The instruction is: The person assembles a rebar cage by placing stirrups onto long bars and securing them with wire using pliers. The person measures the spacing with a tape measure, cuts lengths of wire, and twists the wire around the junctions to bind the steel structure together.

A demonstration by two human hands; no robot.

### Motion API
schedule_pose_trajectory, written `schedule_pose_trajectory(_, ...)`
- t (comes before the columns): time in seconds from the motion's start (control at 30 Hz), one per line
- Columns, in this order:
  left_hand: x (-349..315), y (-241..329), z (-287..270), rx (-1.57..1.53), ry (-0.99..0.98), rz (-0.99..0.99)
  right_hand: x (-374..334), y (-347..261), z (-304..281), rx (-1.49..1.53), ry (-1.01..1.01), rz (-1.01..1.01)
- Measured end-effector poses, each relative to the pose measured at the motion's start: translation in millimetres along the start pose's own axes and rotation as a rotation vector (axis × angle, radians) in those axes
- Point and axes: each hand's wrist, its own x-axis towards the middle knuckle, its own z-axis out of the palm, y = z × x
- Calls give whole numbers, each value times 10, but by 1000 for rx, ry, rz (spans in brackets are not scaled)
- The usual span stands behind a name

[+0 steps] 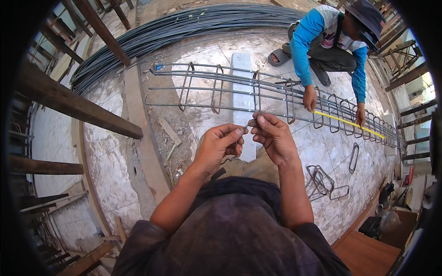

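Holding thin dark wire [247,126] in a tight pinching grip, thumb against finger, with both the left hand [220,145] and the right hand [277,138]. Fingertips close together, out in front of the lap. Too small to count the strands. To do this bit well, probably best to pinch close to the working spot, not far down the wire. Hold firm on the left, turn gently on the right, and bend only a little at a time, so as not to snap it. Point sharp ends away from skin and eyes. Mind the loose tail [229,160] under the left hand, likely to snag on clothes.

On the near right, see loose steel hoops [330,187] on the floor [294,138]; step with care there. Just past the hands, see a long steel cage [257,91] crossing over a pale block [242,62]. Try not to bump it. Farther right, leave room for the co-worker [329,34], stretching a yellow tape [338,119] along the cage. At the far side, see a big pile of long bars [184,26].
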Motion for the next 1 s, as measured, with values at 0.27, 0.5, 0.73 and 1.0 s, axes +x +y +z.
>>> schedule_pose_trajectory(0.27, -88, 180, -173, -181, -256, -223, 144, 204, 72, 263, -280, 180)
schedule_pose_trajectory(0.5, -171, 183, -15, 108, 55, -37, 285, 6, 240, -565, -53, -155)
schedule_pose_trajectory(0.73, -158, -184, -39, 146, 156, 170, 36, 117, 223, -683, -163, -151)
schedule_pose_trajectory(1.0, -161, -139, 23, 124, 209, 98, 62, 177, 172, -478, -173, -88)
